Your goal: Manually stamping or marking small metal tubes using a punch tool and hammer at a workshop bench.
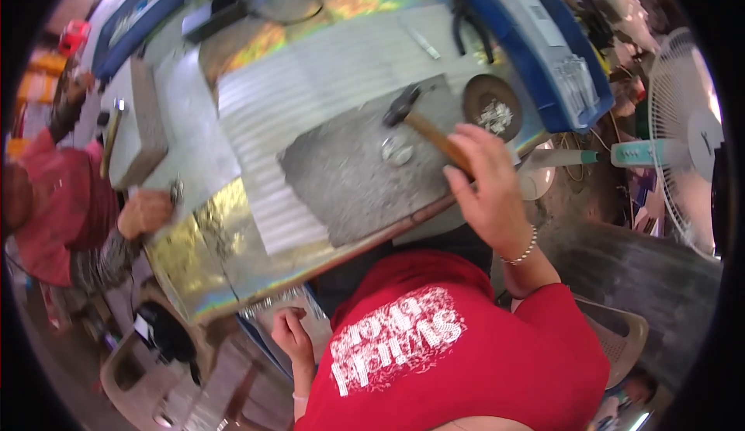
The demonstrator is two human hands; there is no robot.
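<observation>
My right hand (pixel 491 186) is at the end of a hammer's wooden handle (pixel 436 143), with the thumb on one side of it and the fingers on the other. The dark hammer head (pixel 401 106) is over a flat grey stone slab (pixel 349 167). Close to the head, a small round, shiny silvery piece (pixel 396 150) lies on the slab. My left hand (pixel 292 335) is low, in front of the table edge, its fingers curled closed. Whatever it may hold is hidden. Beside it is an open drawer or tray with a silvery lining (pixel 291 302).
A brown bowl (pixel 492 99) of small silvery bits stands at the slab's right corner. Beyond it are black-handled pliers (pixel 470 29) and a blue bin (pixel 543 43). A fan (pixel 683 144) stands right. At left, a co-worker's hand (pixel 145 213) rests near a thick grey block (pixel 136 124).
</observation>
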